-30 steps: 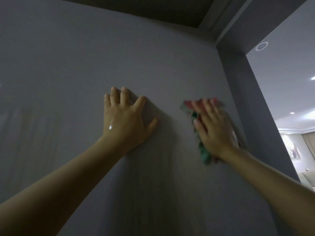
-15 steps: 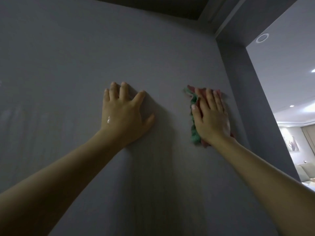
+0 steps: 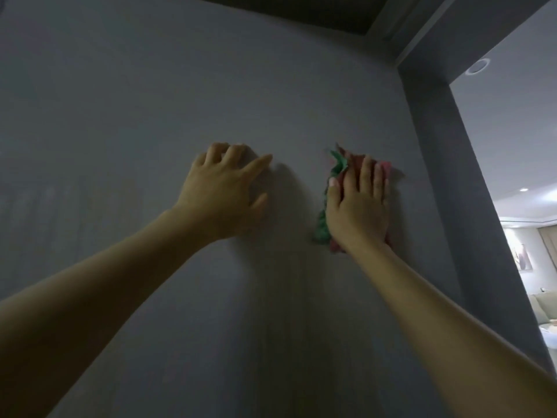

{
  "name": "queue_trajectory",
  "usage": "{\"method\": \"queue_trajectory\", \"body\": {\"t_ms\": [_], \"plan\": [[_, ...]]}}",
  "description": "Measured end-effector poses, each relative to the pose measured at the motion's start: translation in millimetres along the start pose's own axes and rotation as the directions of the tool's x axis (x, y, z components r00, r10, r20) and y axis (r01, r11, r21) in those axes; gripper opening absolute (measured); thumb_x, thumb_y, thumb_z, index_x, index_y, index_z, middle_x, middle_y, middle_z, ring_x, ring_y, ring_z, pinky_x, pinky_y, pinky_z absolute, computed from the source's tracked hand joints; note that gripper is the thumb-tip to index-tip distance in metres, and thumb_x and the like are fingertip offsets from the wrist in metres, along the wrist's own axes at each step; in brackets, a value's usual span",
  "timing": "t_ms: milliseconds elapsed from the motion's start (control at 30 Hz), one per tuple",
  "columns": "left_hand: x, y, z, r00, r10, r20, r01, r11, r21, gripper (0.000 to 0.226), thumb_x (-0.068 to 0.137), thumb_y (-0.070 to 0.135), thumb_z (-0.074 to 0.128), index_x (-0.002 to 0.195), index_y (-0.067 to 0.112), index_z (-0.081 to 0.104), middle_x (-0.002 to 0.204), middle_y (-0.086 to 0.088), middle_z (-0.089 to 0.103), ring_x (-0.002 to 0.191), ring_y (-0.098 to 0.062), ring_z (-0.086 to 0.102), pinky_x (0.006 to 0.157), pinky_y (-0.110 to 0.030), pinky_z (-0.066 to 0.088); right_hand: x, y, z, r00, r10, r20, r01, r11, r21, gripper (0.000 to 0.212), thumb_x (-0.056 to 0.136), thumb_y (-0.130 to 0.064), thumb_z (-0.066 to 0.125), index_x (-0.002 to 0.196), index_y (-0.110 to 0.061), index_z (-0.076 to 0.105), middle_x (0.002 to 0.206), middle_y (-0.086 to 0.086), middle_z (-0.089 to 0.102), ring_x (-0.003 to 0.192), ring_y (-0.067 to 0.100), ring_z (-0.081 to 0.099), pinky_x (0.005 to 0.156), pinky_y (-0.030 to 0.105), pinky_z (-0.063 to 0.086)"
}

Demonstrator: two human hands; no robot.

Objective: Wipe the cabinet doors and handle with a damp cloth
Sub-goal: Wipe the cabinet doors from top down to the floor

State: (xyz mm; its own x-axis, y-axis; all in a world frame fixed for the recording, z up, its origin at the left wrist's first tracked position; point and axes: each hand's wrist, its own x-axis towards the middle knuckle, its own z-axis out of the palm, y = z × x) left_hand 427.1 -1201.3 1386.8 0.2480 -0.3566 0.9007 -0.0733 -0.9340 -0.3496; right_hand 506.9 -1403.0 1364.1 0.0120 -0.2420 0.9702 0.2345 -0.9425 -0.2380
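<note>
Cloth (image 3: 327,188) unmoved under right hand (image 3: 358,206); left hand (image 3: 223,191) fingers now curled.

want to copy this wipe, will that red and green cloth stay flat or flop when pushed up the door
Probably floppy: the cloth bunches in folds beside the right hand. It likely slides only while flat fingers press it against the cabinet door. Looks thin and light, so it would likely droop if lifted.

I see my right hand (image 3: 358,206) pressing a red-and-green cloth (image 3: 324,224) flat against the grey cabinet door (image 3: 150,101). At its nine o'clock, my left hand (image 3: 223,191) touches the door, fingers slightly bent.
</note>
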Motion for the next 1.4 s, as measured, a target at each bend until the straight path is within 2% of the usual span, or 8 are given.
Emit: {"method": "queue_trajectory", "body": {"t_ms": [200,400,633,800,867,1067,1267,1400], "plan": [[-33,-24,5,0.986,-0.062,-0.158,0.051,0.996,-0.07,0.069,0.082,0.05,0.027,0.141,0.017,0.041,0.148,-0.014,0.038,0.139,-0.03,0.028,0.117,-0.05,0.005,-61,-11,-3,0.806,-0.59,0.036,0.584,0.804,0.113,0.054,0.096,-0.04,0.029,0.147,-0.021,0.029,0.153,0.011,0.028,0.144,0.029,0.019,0.117,0.042,0.011],[-47,-48,4,0.987,-0.093,-0.13,0.097,0.995,0.027,0.079,0.08,0.055,0.015,0.138,0.01,0.045,0.143,-0.013,0.043,0.137,-0.031,0.034,0.114,-0.057,-0.001,9,-39,8,1.0,-0.027,-0.013,0.028,0.999,0.034,0.061,0.096,-0.042,0.016,0.147,-0.01,0.031,0.155,0.018,0.02,0.145,0.034,0.011,0.118,0.045,0.004],[-48,-58,3,0.987,-0.084,-0.136,0.085,0.996,0.0,0.084,0.073,0.059,0.015,0.142,0.017,0.042,0.149,-0.005,0.039,0.139,-0.025,0.03,0.117,-0.047,-0.002,-71,-49,0,0.733,-0.68,-0.011,0.675,0.726,0.133,0.055,0.095,-0.041,0.031,0.146,-0.02,0.034,0.152,0.011,0.032,0.142,0.029,0.024,0.117,0.044,0.015],[-47,-58,3,0.992,-0.068,-0.102,0.069,0.998,0.007,0.09,0.07,0.061,0.011,0.146,0.019,0.033,0.153,-0.004,0.031,0.143,-0.022,0.021,0.119,-0.046,-0.003,11,-66,12,0.973,-0.228,-0.046,0.23,0.972,0.055,0.064,0.092,-0.044,0.015,0.149,-0.017,0.026,0.155,0.015,0.023,0.144,0.032,0.015,0.118,0.042,0.005],[-46,-58,3,0.991,-0.072,-0.11,0.073,0.997,0.007,0.09,0.07,0.061,0.011,0.147,0.02,0.033,0.154,-0.004,0.031,0.143,-0.022,0.021,0.118,-0.046,-0.004,1,-88,13,0.986,-0.158,-0.057,0.162,0.985,0.067,0.064,0.092,-0.042,0.014,0.149,-0.013,0.026,0.155,0.017,0.022,0.144,0.033,0.015,0.119,0.044,0.005],[-51,-68,2,0.995,-0.048,-0.092,0.047,0.999,-0.012,0.088,0.071,0.059,0.009,0.149,0.022,0.028,0.156,0.002,0.026,0.145,-0.015,0.018,0.117,-0.045,-0.011,-56,-79,7,0.806,-0.592,-0.02,0.589,0.798,0.129,0.056,0.096,-0.039,0.026,0.148,-0.019,0.031,0.153,0.01,0.029,0.143,0.028,0.022,0.116,0.043,0.012],[-55,-77,-6,0.999,-0.04,-0.013,0.038,0.992,-0.124,0.074,0.082,0.049,0.023,0.151,0.023,0.016,0.158,0.003,0.021,0.145,-0.009,0.012,0.116,-0.047,-0.015,10,-119,11,0.998,-0.061,0.023,0.059,0.993,0.1,0.06,0.097,-0.04,0.017,0.149,-0.012,0.022,0.157,0.015,0.014,0.145,0.031,0.007,0.118,0.044,0.0],[-80,-85,-12,0.98,-0.143,-0.137,0.126,0.984,-0.126,0.065,0.087,0.047,0.026,0.148,0.023,0.028,0.155,0.003,0.027,0.144,-0.01,0.018,0.119,-0.043,-0.004,-67,-133,10,0.833,-0.553,-0.037,0.549,0.814,0.19,0.057,0.097,-0.04,0.02,0.147,-0.016,0.03,0.153,0.013,0.028,0.143,0.031,0.02,0.117,0.044,0.009]]}}
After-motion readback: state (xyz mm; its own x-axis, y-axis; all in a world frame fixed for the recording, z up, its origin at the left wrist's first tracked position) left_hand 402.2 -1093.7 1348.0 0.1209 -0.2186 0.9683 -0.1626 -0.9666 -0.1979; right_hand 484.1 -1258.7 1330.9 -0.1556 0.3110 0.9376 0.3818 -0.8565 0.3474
